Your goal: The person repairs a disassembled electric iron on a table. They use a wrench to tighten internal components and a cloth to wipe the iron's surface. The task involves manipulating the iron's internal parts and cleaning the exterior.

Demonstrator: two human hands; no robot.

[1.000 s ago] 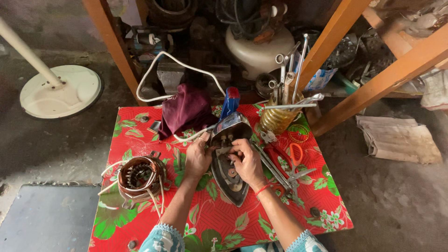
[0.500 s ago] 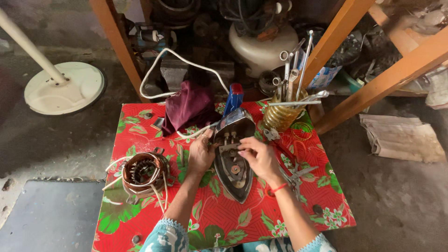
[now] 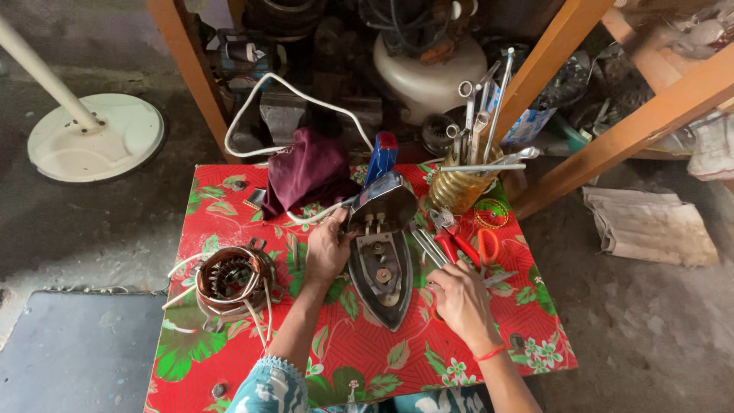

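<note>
**Q:** On the table (image 3: 229, 359), what occupies the centre, and where are the hands?

**A:** On the red floral table, an opened electric iron (image 3: 380, 264) lies flat with its pointed end toward the person and its inner parts showing. Its shiny cover (image 3: 386, 205) is tilted up at the far end. The left hand (image 3: 327, 248) rests against the iron's left edge, with the fingers curled at the cover's near corner and closed lightly on that edge. The right hand (image 3: 459, 298) lies on the table just to the right of the iron, away from its body. Its fingers are bent over the metal tools (image 3: 428, 248) lying there, and whether they actually clasp one cannot be told.

**Q:** How open is each hand's grip?

**A:** The left is partly closed, with the thumb and fingers bearing on the iron's side. The right is loosely curled with the palm down, and its hold is unclear.

**Q:** What surrounds the work?

**A:** Left of the left forearm stands a copper-wound motor stator (image 3: 229, 279) with white leads trailing from it. A maroon cloth (image 3: 310, 172) lies at the table's far edge, with a white cord (image 3: 290, 84) looping behind it. Red-handled pliers (image 3: 455, 239) and orange-handled scissors (image 3: 489, 246) lie to the right of the iron. Beyond them is a golden holder (image 3: 462, 187) crowded with upright tools. A white fan base (image 3: 95, 138) sits on the floor, well apart at the upper left.
</note>
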